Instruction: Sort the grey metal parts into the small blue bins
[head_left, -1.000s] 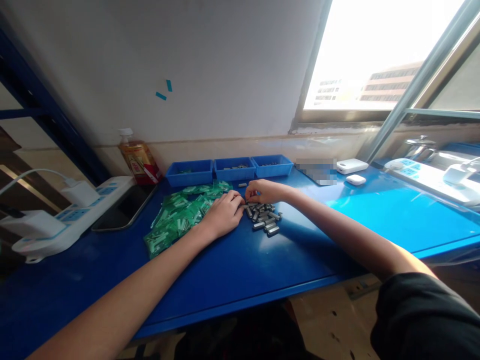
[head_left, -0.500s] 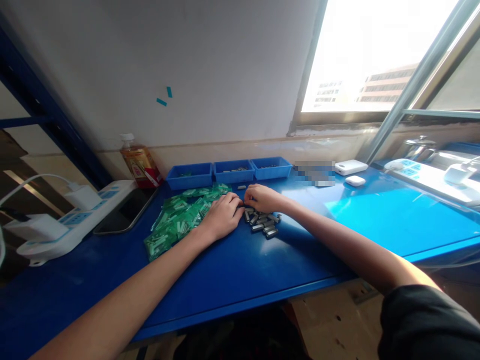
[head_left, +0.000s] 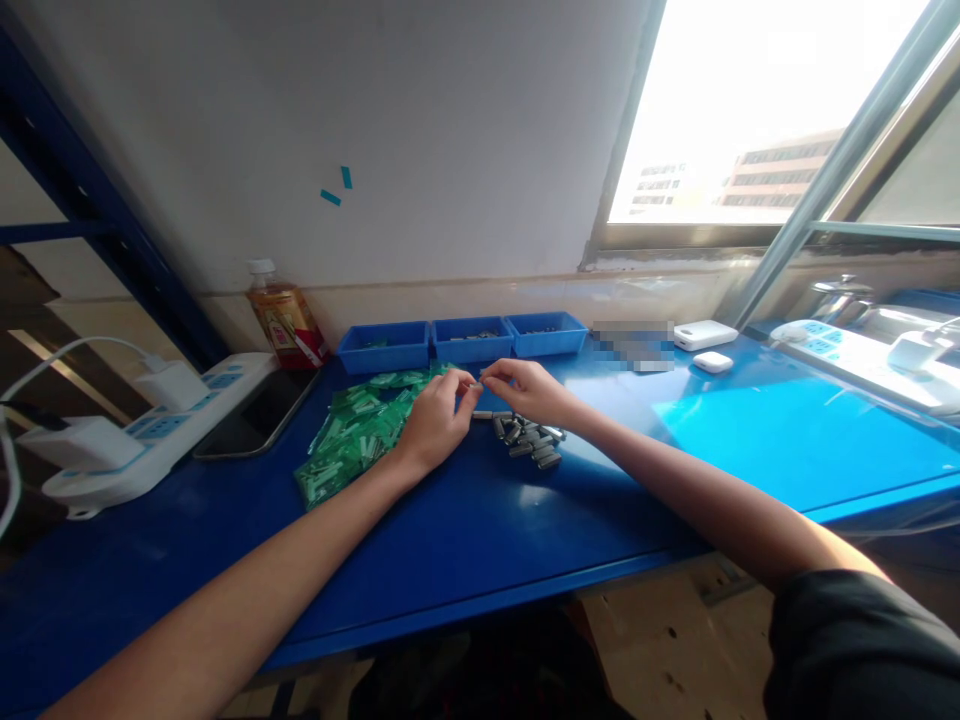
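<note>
My left hand (head_left: pixel 433 420) and my right hand (head_left: pixel 527 388) are raised a little above the blue table (head_left: pixel 465 530), fingertips meeting in a pinch around a small metal piece (head_left: pixel 478 385). Just below and right of them lies a heap of small silver metal shells (head_left: pixel 529 440). A pile of small green circuit boards (head_left: pixel 356 430) spreads left of my left hand. One loose metal piece (head_left: pixel 482 414) lies between the hands on the table.
Three blue trays (head_left: pixel 461 338) stand in a row by the wall. A drink bottle (head_left: pixel 286 322), a dark phone (head_left: pixel 255 412) and a white power strip (head_left: pixel 142 432) sit at the left. White cases (head_left: pixel 703 334) and another power strip (head_left: pixel 847 352) lie at the right.
Both hands have lifted off the heap of metal shells and moved slightly toward the trays, pinching a small piece between their fingertips.
</note>
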